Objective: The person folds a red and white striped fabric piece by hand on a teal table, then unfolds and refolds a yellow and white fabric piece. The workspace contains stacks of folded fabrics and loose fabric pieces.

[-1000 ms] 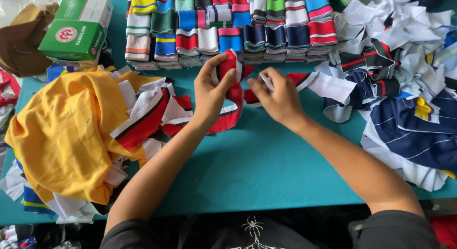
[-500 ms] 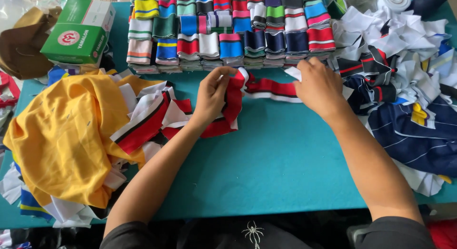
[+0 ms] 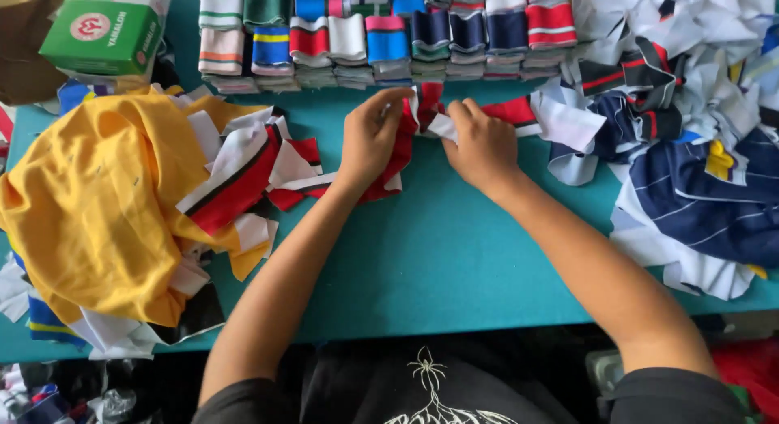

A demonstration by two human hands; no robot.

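both hands had drawn together since half a second before, the right hand back from the far end of the red and white strip. left hand and right pinched that strip in closed fingers, low over the teal worktop, just before the folded stacks.

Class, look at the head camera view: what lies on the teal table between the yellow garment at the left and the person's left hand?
In the head view, between the yellow garment and the left hand lies a heap of red, white and black striped knit strips on the teal table.
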